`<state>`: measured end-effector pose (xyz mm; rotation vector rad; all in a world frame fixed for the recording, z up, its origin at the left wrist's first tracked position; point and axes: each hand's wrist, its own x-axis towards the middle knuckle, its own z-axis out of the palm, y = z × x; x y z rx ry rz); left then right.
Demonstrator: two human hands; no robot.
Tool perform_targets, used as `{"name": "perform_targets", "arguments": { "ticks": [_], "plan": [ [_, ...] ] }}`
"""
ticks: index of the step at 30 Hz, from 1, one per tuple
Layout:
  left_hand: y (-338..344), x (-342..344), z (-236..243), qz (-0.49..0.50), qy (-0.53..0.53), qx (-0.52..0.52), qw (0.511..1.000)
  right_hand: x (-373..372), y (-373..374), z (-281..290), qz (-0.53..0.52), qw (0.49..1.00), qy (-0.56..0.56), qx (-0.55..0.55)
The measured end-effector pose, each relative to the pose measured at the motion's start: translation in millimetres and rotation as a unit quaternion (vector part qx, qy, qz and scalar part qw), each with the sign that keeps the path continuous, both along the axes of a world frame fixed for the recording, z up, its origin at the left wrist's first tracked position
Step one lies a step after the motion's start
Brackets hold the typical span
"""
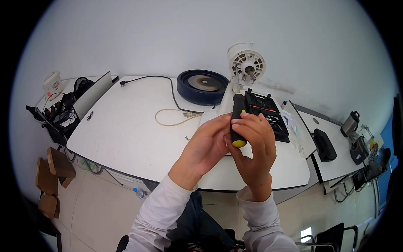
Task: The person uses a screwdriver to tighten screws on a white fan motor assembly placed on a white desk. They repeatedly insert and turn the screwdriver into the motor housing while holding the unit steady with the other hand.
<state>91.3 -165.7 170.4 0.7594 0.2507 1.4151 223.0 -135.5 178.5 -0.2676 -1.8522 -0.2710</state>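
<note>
Both hands meet at a black-and-yellow screwdriver [239,119], held with its yellow end toward me. My right hand [257,145] curls its fingers round the handle's right side. From the other side, the fingers of my left hand [205,145] press against the same handle, its palm partly turned up. The metal shaft rises to the round, slotted face of a white fan motor head [247,62], its tip seeming to meet the face left of the central shaft. Beneath the head, my hands partly hide the white stand. Small screws [187,137] lie left of my left hand.
An open black tool case [268,111] lies right of the stand. Behind to the left sit a round dark-blue appliance [202,87], a black plug cord [170,82] and a pale cord [168,124]. A side desk with a black case [324,145] stands right; cardboard boxes [48,176] left.
</note>
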Motion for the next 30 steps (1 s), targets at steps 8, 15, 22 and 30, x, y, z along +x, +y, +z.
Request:
{"name": "perform_targets", "arguments": {
  "ticks": [8,15,22,30],
  "plan": [
    [3,-2,5,-0.018,-0.013,-0.031,0.999,1,-2,2,0.010,1.000,0.005,0.003],
    [4,-2,3,0.018,0.058,0.013,0.998,1,-4,-2,0.013,1.000,-0.005,-0.010],
    [2,-2,3,0.019,0.054,0.016,0.998,0,-4,-4,0.013,1.000,-0.006,-0.016],
    [-1,-2,8,0.009,0.048,0.045,0.998,0,-4,-3,0.004,1.000,-0.009,0.016]
  ]
}}
